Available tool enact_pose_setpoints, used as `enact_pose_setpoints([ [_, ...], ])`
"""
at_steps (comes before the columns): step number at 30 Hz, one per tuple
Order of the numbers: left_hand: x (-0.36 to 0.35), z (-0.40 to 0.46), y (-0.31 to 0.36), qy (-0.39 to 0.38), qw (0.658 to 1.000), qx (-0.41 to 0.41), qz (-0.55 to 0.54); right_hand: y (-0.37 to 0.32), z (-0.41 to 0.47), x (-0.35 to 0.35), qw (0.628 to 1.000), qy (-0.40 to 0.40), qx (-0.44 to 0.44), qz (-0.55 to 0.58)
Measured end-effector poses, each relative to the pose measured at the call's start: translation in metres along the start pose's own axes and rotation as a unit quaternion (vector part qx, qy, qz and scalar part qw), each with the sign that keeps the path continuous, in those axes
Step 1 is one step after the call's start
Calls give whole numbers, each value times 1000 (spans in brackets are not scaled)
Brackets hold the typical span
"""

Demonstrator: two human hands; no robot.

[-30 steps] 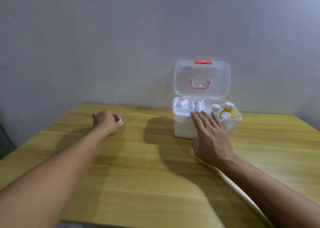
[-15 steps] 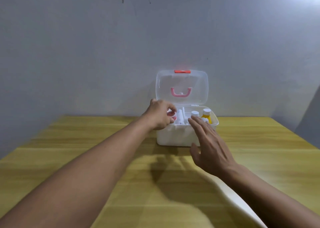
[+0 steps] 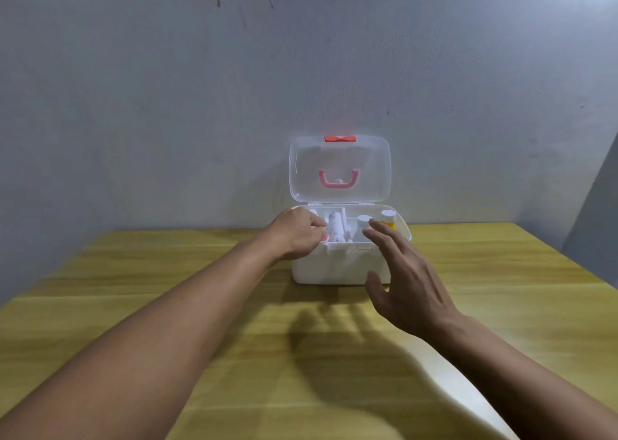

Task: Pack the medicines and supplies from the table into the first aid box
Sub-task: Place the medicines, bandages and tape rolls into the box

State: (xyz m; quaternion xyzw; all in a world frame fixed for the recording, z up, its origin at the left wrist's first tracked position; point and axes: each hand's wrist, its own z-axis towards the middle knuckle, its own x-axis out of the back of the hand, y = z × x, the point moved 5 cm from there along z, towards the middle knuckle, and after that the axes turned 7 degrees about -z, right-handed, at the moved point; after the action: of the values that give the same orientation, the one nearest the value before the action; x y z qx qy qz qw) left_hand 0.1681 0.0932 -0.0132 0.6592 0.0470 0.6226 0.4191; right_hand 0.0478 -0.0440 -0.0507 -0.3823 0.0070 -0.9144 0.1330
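Observation:
A white first aid box point(image 3: 337, 267) stands at the far middle of the wooden table, its clear lid point(image 3: 339, 172) upright with a pink handle and a red latch. Inside I see a white printed tube point(image 3: 335, 228), a white-capped bottle point(image 3: 364, 227) and a yellow bottle point(image 3: 388, 219). My left hand point(image 3: 296, 235) reaches over the box's left compartment, fingers curled around a small red-and-white item point(image 3: 324, 237) that is mostly hidden. My right hand point(image 3: 406, 279) hovers in front of the box's right side, fingers spread, holding nothing.
The wooden table point(image 3: 167, 289) runs up to a grey wall right behind the box. A white curved object point(image 3: 448, 382) lies on the table under my right forearm. A dark panel stands at the far right edge.
My left hand carried the small red-and-white item from the table's left side to the box and now lowers it into the left compartment. The view has shifted, bringing the box closer to centre.

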Motion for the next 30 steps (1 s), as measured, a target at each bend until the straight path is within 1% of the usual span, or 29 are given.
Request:
enact_pose_setpoints([
  [5,5,-1,-2,35,999,-4,2,2,4,-3,1000,0,-18,10],
  [7,5,2,-4,23,1000,4,10,4,5,-3,1000,-3,-23,14],
  [10,-1,5,-3,-30,999,4,-12,7,8,-1,999,-3,-35,24],
  [12,-1,8,0,-11,999,-8,-39,10,17,1,999,-6,-41,24],
  [14,-3,12,-2,8,1000,-10,6,14,35,4,999,-9,-47,12],
  [16,-12,17,-10,-26,996,8,81,19,60,7,998,-11,-66,0],
  [18,-20,18,-19,-65,990,19,126,26,86,8,995,-16,-101,-2],
  [21,-25,19,-24,-69,987,1,143,41,125,2,990,-31,-138,-1],
  [25,-27,19,-23,-62,980,-14,189,53,174,-13,989,-60,-120,-56],
  [27,-29,20,-25,-56,981,-14,183,58,193,-21,986,-84,-108,-93],
  [30,-30,21,-26,-47,983,-20,177,68,213,-36,975,-141,-116,-127],
])
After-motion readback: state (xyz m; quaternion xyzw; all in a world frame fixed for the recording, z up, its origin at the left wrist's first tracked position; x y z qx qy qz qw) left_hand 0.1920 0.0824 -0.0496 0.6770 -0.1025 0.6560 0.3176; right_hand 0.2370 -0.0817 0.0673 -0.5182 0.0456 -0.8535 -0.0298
